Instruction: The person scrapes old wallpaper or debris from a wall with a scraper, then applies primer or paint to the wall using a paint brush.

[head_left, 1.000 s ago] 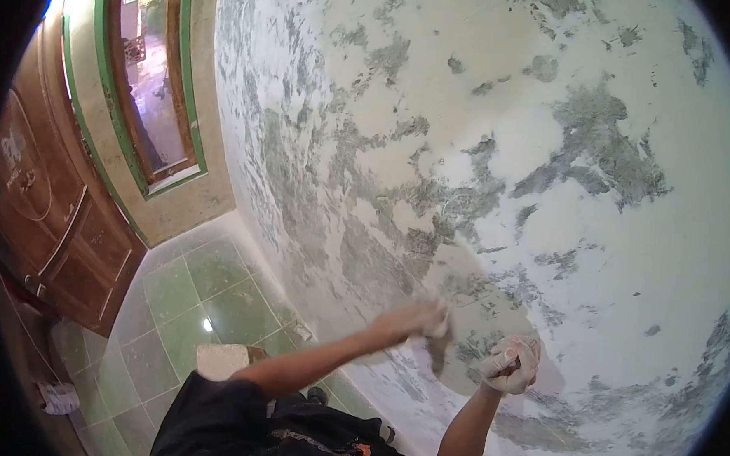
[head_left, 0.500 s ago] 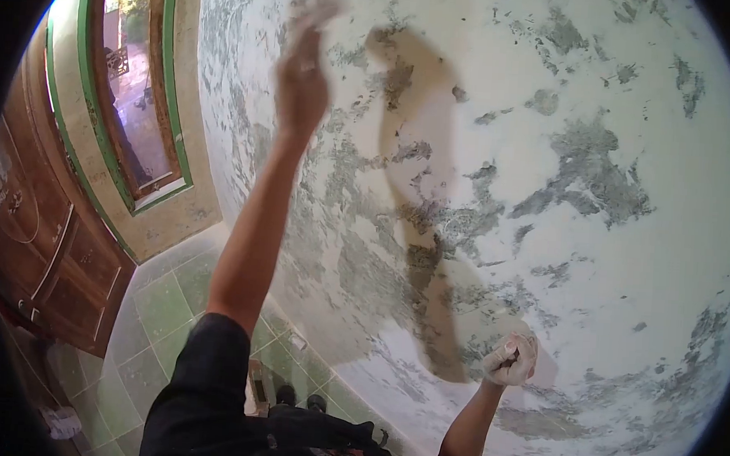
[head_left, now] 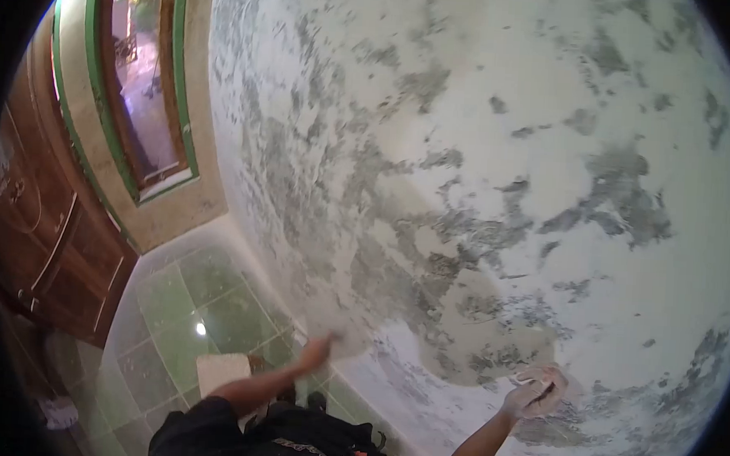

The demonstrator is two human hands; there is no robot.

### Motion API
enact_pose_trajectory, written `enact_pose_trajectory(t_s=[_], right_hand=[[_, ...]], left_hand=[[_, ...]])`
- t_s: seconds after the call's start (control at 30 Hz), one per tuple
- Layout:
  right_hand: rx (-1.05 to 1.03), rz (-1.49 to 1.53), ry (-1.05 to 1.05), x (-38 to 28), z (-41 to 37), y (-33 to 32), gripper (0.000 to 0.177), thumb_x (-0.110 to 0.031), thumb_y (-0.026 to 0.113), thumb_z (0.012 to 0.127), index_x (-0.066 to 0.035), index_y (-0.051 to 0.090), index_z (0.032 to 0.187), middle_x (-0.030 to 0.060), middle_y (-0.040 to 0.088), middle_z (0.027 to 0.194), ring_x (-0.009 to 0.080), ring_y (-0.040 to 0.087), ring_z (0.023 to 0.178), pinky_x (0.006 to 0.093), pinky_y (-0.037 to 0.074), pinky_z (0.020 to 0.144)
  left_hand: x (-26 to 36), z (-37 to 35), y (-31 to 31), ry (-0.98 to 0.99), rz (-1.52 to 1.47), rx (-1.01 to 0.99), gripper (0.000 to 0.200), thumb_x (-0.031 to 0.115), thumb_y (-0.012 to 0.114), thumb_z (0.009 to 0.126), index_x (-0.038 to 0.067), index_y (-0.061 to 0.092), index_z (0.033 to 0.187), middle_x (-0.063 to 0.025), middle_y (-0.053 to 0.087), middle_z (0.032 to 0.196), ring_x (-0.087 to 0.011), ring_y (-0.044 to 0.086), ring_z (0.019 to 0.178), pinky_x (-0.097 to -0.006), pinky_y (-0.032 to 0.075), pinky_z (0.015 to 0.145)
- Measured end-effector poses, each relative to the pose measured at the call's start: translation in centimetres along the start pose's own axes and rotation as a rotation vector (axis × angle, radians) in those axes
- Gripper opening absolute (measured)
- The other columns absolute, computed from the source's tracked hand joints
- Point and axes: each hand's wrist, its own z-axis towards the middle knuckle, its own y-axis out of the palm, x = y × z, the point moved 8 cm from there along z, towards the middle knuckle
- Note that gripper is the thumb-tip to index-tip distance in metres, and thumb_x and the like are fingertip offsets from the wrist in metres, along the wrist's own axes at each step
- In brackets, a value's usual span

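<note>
The wall (head_left: 499, 194) is pale with patchy grey marks over much of its surface. Low at centre, my left hand (head_left: 319, 351) hangs in front of the wall's lower edge, blurred by motion, so its fingers cannot be read. Toward the lower right, my right hand (head_left: 540, 392) is close to the wall, coated in white material, its fingers curled round something I cannot make out.
A brown wooden door (head_left: 66, 254) and a green-framed window (head_left: 145, 84) stand at the left. Below are green floor tiles (head_left: 212, 303), with a pale block-like object (head_left: 222, 371) beside my left arm.
My left hand has dropped from high on the wall to low at centre. My right hand has shifted slightly right and turned. The view has moved a little, and the pale block shows more.
</note>
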Motion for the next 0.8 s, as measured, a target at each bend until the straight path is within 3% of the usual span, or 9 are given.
enact_pose_trajectory(t_s=[0.07, 0.13, 0.23, 0.4, 0.5, 0.6, 0.67, 0.7, 0.8], right_hand=[[0.017, -0.023, -0.062, -0.3, 0.5, -0.1, 0.023, -0.022, 0.047, 0.100, 0.000, 0.052, 0.106, 0.0049, 0.053, 0.055, 0.0158, 0.048, 0.055, 0.0295, 0.045, 0.057], [0.041, -0.011, -0.041, -0.1, 0.6, 2.0, 0.022, -0.020, 0.046, 0.100, 0.000, 0.052, 0.105, 0.0046, 0.053, 0.057, 0.0157, 0.047, 0.054, 0.0308, 0.045, 0.059], [-0.039, 0.134, 0.015, -0.1, 1.5, 5.9, 0.019, -0.014, 0.046, 0.100, 0.002, 0.052, 0.106, 0.0069, 0.055, 0.066, 0.0153, 0.047, 0.055, 0.0355, 0.046, 0.065], [-0.035, -0.224, -0.380, -0.3, 0.1, 7.6, 0.021, -0.011, 0.045, 0.099, 0.006, 0.057, 0.102, 0.0071, 0.055, 0.064, 0.0212, 0.047, 0.062, 0.0361, 0.041, 0.066], [-0.105, -0.271, -0.410, -1.2, 0.1, 8.3, 0.020, -0.013, 0.047, 0.098, 0.003, 0.058, 0.095, 0.0052, 0.056, 0.062, 0.0240, 0.047, 0.063, 0.0426, 0.040, 0.073], [-0.071, -0.297, -0.410, -1.5, 0.2, 8.5, 0.023, -0.012, 0.046, 0.099, 0.002, 0.060, 0.088, 0.0062, 0.058, 0.063, 0.0231, 0.047, 0.061, 0.0423, 0.039, 0.073], [-0.109, -0.333, -0.498, -1.7, 0.5, 8.6, 0.028, -0.012, 0.047, 0.099, 0.001, 0.062, 0.081, 0.0068, 0.059, 0.064, 0.0224, 0.049, 0.058, 0.0447, 0.043, 0.080], [-0.120, -0.340, -0.492, -1.6, 0.3, 8.6, 0.028, -0.012, 0.047, 0.099, 0.001, 0.062, 0.081, 0.0068, 0.059, 0.064, 0.0224, 0.049, 0.058, 0.0447, 0.043, 0.080], [-0.065, -0.411, -0.523, -1.4, 0.0, 8.2, 0.032, -0.015, 0.048, 0.100, 0.001, 0.063, 0.076, 0.0061, 0.060, 0.062, 0.0215, 0.048, 0.054, 0.0450, 0.043, 0.082]], left_hand=[[1.2, 6.8, -13.3, -0.320, 0.075, 0.308, 0.026, 0.010, 0.040, 0.101, 0.000, 0.058, 0.117, -0.0293, 0.063, 0.103, -0.0441, 0.063, 0.094, -0.0509, 0.049, 0.080], [12.4, 10.5, -28.9, 0.267, -0.020, 0.937, 0.030, 0.009, 0.042, 0.103, -0.002, 0.056, 0.128, -0.0262, 0.063, 0.120, -0.0405, 0.060, 0.113, -0.0431, 0.048, 0.093], [20.0, 15.8, -38.4, 0.449, -0.005, 1.170, 0.036, -0.005, 0.042, 0.096, -0.001, 0.057, 0.128, -0.0223, 0.061, 0.127, -0.0357, 0.059, 0.120, -0.0393, 0.046, 0.098], [19.6, 17.4, -24.3, 0.421, -0.256, 1.120, 0.038, -0.005, 0.046, 0.089, 0.000, 0.055, 0.126, -0.0258, 0.063, 0.109, -0.0464, 0.060, 0.096, -0.0428, 0.049, 0.078], [10.4, 8.9, -3.3, -0.133, -0.476, 0.468, 0.038, 0.000, 0.049, 0.092, 0.000, 0.052, 0.129, -0.0295, 0.061, 0.110, -0.0470, 0.059, 0.097, -0.0469, 0.047, 0.077], [4.3, -3.4, 9.4, 0.017, -0.376, 0.204, 0.037, 0.001, 0.048, 0.089, 0.003, 0.055, 0.126, -0.0236, 0.064, 0.115, -0.0439, 0.062, 0.097, -0.0493, 0.049, 0.085], [-2.6, -4.8, 8.5, -0.369, -0.205, 0.097, 0.045, -0.001, 0.051, 0.081, 0.001, 0.054, 0.125, -0.0249, 0.063, 0.116, -0.0424, 0.061, 0.101, -0.0477, 0.048, 0.092], [-4.5, -3.4, 4.1, -0.552, -0.097, 0.338, 0.048, 0.000, 0.052, 0.077, 0.000, 0.054, 0.125, -0.0281, 0.061, 0.114, -0.0433, 0.058, 0.106, -0.0478, 0.045, 0.095], [-3.2, 8.9, -14.2, -0.288, -0.217, 0.812, 0.055, -0.003, 0.048, 0.083, -0.004, 0.048, 0.138, -0.0277, 0.059, 0.126, -0.0406, 0.055, 0.121, -0.0444, 0.042, 0.103]])
